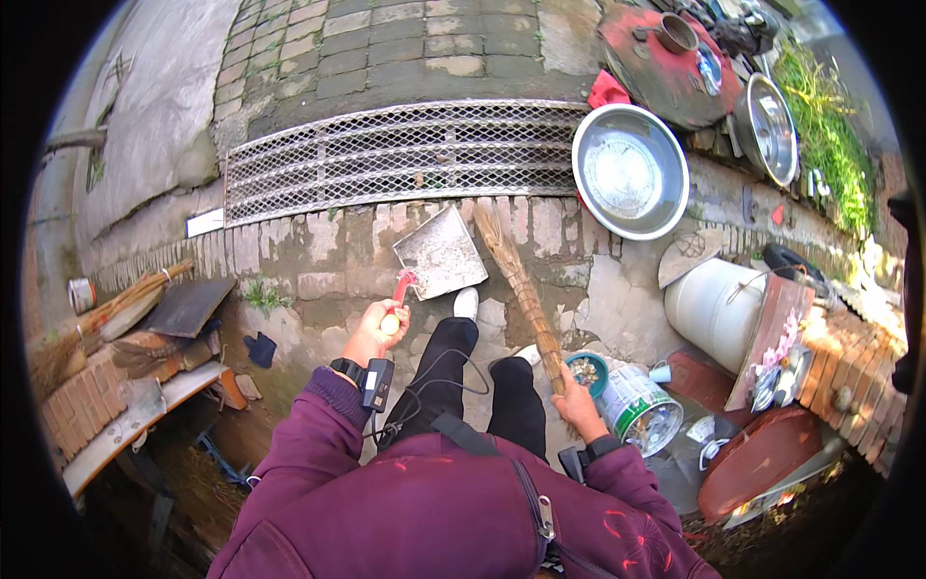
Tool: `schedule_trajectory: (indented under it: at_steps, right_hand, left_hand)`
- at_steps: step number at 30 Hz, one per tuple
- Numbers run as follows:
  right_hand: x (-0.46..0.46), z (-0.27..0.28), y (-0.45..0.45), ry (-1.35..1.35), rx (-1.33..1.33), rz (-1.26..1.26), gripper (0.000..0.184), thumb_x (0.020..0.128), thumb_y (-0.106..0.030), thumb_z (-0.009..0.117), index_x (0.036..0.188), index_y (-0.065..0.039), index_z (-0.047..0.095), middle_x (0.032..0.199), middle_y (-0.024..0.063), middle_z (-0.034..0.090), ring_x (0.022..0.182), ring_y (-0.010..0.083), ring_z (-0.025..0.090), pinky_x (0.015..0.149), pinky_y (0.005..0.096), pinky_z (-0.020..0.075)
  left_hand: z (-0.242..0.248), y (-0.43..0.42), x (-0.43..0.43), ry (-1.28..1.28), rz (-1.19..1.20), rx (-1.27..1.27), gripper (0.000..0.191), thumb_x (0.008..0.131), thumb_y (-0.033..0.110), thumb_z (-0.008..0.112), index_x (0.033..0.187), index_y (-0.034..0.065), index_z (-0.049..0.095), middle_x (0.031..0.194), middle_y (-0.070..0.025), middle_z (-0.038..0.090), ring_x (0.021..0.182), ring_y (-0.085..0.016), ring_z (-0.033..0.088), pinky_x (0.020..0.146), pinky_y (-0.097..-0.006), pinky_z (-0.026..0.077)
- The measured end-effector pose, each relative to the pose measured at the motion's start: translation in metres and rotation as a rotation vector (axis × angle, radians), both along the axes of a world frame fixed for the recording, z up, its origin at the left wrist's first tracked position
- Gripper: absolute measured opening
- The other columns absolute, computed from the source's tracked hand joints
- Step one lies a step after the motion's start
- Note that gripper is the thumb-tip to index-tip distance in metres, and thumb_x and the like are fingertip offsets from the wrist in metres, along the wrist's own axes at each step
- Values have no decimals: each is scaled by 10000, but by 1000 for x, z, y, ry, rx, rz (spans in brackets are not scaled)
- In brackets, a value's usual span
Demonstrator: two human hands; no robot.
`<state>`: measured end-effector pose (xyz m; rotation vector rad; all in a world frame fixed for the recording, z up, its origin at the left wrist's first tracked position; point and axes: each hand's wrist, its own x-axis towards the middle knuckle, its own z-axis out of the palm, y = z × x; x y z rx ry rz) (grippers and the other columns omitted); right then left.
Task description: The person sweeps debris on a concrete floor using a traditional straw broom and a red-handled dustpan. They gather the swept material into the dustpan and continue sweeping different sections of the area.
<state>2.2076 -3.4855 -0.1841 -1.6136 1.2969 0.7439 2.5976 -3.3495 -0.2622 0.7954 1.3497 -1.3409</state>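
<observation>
My left hand [377, 326] is closed around the red handle [402, 285] of a dustpan, whose pale, dirt-stained pan [443, 253] lies over the brick paving ahead of my feet. In my right hand [581, 407] is the lower end of a straw broom [527, 300]. Its bound stalk slants up and to the left, and its bristles [492, 223] reach the bricks just right of the pan. A small gap shows between bristles and pan. My shoe [466, 304] is close below the pan's edge.
Beyond the pan, a metal mesh grate [405, 155] spans the ground, with a large metal basin [631, 171] at its right end. Beside my right hand stand a teal bowl of scraps [587, 373] and a plastic bucket [640, 405]. A white barrel [712, 311] lies farther right; boards [189, 307] lean at left.
</observation>
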Motion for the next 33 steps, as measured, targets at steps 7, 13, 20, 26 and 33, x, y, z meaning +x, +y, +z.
schedule_trajectory:
  at_steps: [7, 13, 20, 26, 33]
  right_hand:
    - [23, 47, -80, -67, 21, 361, 731, 661, -166, 588, 1339, -139, 315, 920, 252, 596, 886, 398, 569, 768, 442, 448]
    - [85, 37, -140, -87, -248, 460, 713, 662, -131, 580, 1329, -162, 331, 854, 252, 602, 816, 411, 580, 744, 466, 459]
    - [190, -29, -206, 17, -363, 753, 673, 693, -141, 548, 1330, -163, 330, 873, 248, 606, 818, 383, 600, 735, 450, 481]
    - [198, 17, -255, -25, -240, 1051, 729, 678, -167, 595, 1341, -258, 306, 915, 232, 582, 825, 375, 591, 747, 451, 473]
    - [190, -16, -242, -112, -222, 761, 762, 669, -169, 611, 1352, -124, 277, 844, 256, 597, 807, 393, 587, 746, 450, 459]
  left_hand:
    - [17, 51, 10, -104, 234, -39, 125, 797, -5, 457, 875, -43, 367, 652, -69, 410, 481, -129, 428, 417, -216, 389]
    - [13, 82, 22, -49, 592, -85, 102, 786, -13, 480, 867, -42, 425, 655, -72, 440, 507, -138, 440, 468, -249, 428]
    - [11, 87, 31, -127, 827, -6, 166, 789, -22, 470, 929, -98, 426, 679, -97, 452, 541, -162, 442, 482, -263, 425]
    - [8, 87, 37, -36, 983, -137, 196, 784, -21, 478, 948, -103, 410, 674, -100, 436, 551, -173, 448, 488, -253, 435]
    - [10, 78, 32, -55, 977, -118, 201, 790, -12, 484, 953, -102, 408, 676, -97, 430, 561, -161, 454, 501, -238, 438]
